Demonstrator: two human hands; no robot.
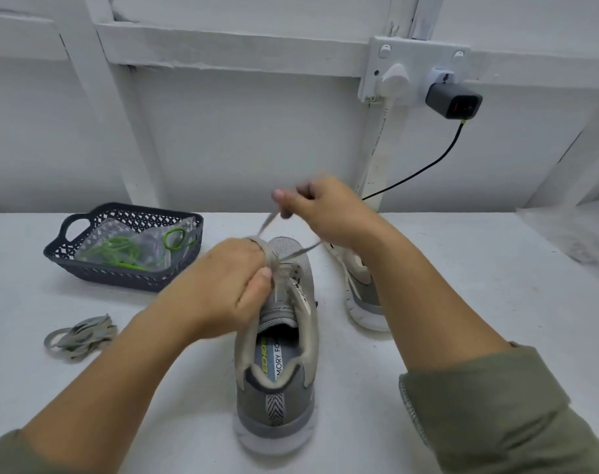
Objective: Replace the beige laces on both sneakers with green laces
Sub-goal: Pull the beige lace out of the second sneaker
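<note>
Green laces (120, 253) bagged inside dark basket (86, 268); both hands' fingers (265, 273) pinching sneaker's (277, 336) beige lace (269, 222).

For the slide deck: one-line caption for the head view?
Both hands pull a beige lace out of the near sneaker; green laces wait in the basket.

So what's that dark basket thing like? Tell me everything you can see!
The basket is a shallow dark tray, plastic by the look, with lattice holes in its walls and a cut-out handle at its end. It sits flat on the white table, left of the sneaker, touching neither hands nor shoes. Inside lie clear plastic bags with green laces.
</note>
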